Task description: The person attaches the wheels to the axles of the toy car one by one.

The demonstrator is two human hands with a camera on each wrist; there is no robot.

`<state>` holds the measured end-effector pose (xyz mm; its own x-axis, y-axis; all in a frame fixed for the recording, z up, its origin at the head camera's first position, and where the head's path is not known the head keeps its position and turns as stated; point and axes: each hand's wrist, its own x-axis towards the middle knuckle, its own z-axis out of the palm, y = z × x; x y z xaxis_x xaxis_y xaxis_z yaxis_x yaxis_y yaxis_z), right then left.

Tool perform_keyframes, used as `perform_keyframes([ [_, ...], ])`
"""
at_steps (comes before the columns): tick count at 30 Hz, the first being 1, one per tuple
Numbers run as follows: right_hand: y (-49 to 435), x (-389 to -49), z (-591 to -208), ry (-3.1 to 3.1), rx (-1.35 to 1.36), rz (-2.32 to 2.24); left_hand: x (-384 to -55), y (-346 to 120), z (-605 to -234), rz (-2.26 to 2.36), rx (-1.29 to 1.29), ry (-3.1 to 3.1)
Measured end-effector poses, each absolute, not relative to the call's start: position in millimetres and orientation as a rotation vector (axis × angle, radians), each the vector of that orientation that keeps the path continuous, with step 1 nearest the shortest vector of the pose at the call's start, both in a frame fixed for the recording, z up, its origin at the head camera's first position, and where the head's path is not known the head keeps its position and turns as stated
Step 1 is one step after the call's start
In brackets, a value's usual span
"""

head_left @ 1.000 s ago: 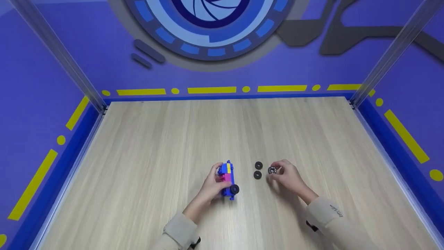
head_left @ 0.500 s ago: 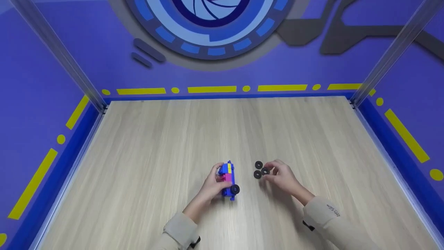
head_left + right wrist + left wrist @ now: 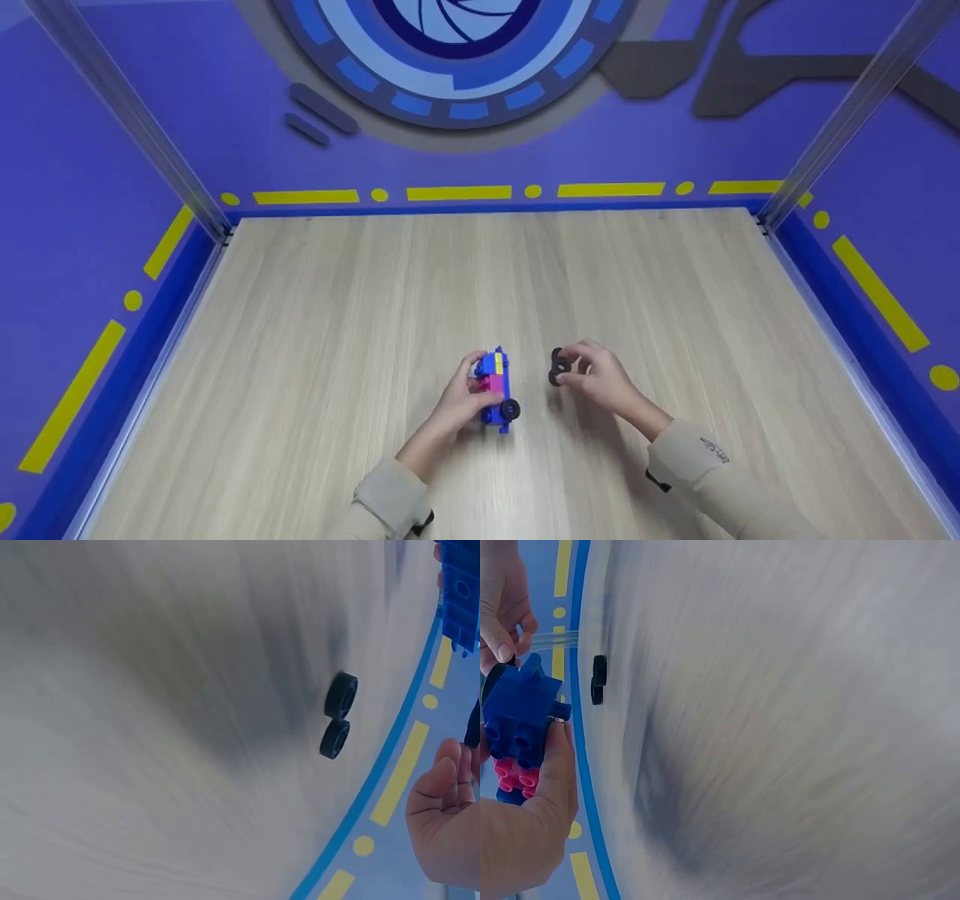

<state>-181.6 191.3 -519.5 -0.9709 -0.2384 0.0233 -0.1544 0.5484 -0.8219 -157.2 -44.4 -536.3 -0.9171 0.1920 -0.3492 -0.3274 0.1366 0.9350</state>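
My left hand (image 3: 459, 399) grips a toy car (image 3: 492, 382) built of blue, pink and yellow blocks, standing on end above the table. One black wheel (image 3: 510, 409) is fitted on its near end. Between the thumb and fingers of my right hand (image 3: 606, 381) is a loose black wheel (image 3: 561, 367); only its dark edge shows in the right wrist view. Two more wheels, a first wheel (image 3: 341, 695) and a second wheel (image 3: 335, 739), lie almost touching on the table. In the head view the pinched wheel overlaps them. The car's studded side (image 3: 514, 735) faces the left wrist camera.
A pale wood-grain table (image 3: 360, 300) lies under both hands. Blue-violet panels with yellow marks, such as the back wall (image 3: 187, 135), enclose its back and sides. Metal posts (image 3: 847, 112) stand at the back corners.
My right hand has moved left with the pinched wheel, from beside the two table wheels to over them, nearer the car. My left hand and the car have barely shifted.
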Motion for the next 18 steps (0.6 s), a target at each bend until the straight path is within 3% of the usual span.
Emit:
perform_keyframes([
  [11,180.9,-181.3,-509.8,2.729,-0.427,-1.303,-148.6,-44.5,-512.2,1.873,-0.076,1.969],
  [18,174.7,-183.2,-502.8,2.765,-0.497,-1.28,-155.2,-43.9,-528.3,1.862,-0.069,1.977],
])
